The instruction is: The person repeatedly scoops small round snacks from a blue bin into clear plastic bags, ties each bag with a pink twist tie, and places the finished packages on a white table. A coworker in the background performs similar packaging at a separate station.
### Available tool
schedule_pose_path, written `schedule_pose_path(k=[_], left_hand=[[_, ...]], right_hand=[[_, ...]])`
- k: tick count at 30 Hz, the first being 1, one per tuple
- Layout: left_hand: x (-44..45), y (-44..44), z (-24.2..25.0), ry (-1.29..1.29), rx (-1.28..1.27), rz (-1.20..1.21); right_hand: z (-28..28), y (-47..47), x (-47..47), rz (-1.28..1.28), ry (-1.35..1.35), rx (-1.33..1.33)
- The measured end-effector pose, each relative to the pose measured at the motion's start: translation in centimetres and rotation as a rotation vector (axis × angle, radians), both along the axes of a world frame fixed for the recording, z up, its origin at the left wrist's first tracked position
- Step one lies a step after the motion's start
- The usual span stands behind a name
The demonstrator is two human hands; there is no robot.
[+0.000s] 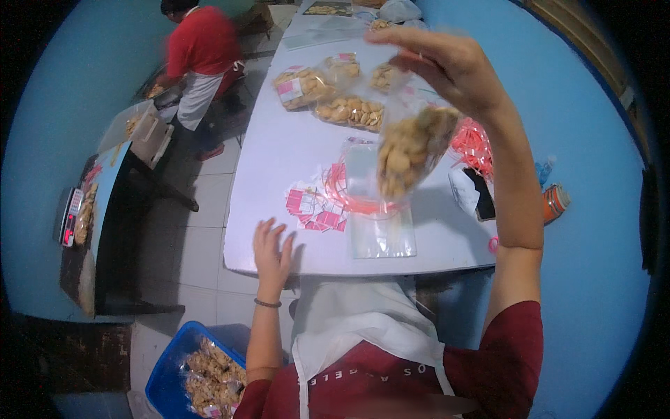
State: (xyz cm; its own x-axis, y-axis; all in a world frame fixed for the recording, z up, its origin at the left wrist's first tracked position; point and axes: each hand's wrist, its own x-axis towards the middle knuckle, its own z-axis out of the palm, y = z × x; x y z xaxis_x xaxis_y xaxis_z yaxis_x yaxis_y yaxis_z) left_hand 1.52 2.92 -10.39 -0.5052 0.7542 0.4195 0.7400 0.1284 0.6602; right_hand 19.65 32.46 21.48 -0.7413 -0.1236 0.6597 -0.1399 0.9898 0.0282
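My right hand (450, 70) is raised over the table, its fingers bent around the top of a clear plastic bag of small round cookies (400, 160). The bag hangs tilted and is blurred. Over the table's near left corner, my left hand (272, 243) has its fingers apart and holds nothing. Closest to it is a loose pile of pink and white printed labels (316, 209). A coil of pink plastic ribbon (343, 201) lies partly across a stack of flat clear bags (384, 241), below the hanging bag.
Filled cookie bags (350, 112) lie farther up the white table (261, 173). At right are shredded pink ribbon (473, 146), a phone (484, 194) and an orange roll (556, 203). A blue bin (167, 366) stands lower left. A person (207, 47) bends near a side table with a scale (69, 217).
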Motion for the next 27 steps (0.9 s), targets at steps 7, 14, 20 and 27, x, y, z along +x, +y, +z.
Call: schedule_pose_path(k=[7, 14, 20, 27], left_hand=[[7.8, -2.1, 6.0, -1.011, 0.157, -0.922], [11.0, -6.7, 9.8, -1.070, 0.261, -0.785], [11.5, -7.2, 12.2, -0.604, 0.358, -0.387], [11.9, -8.1, 10.1, -0.493, 0.304, -0.495]], right_hand=[[-2.0, -12.2, 2.3, 0.586, -0.112, -0.345], [-8.0, -14.0, 5.6, 0.250, 0.484, -0.410], [-21.3, -21.0, 5.6, 0.173, -0.569, -0.909], [-25.8, -23.5, 4.9, 0.133, -0.194, -0.957]])
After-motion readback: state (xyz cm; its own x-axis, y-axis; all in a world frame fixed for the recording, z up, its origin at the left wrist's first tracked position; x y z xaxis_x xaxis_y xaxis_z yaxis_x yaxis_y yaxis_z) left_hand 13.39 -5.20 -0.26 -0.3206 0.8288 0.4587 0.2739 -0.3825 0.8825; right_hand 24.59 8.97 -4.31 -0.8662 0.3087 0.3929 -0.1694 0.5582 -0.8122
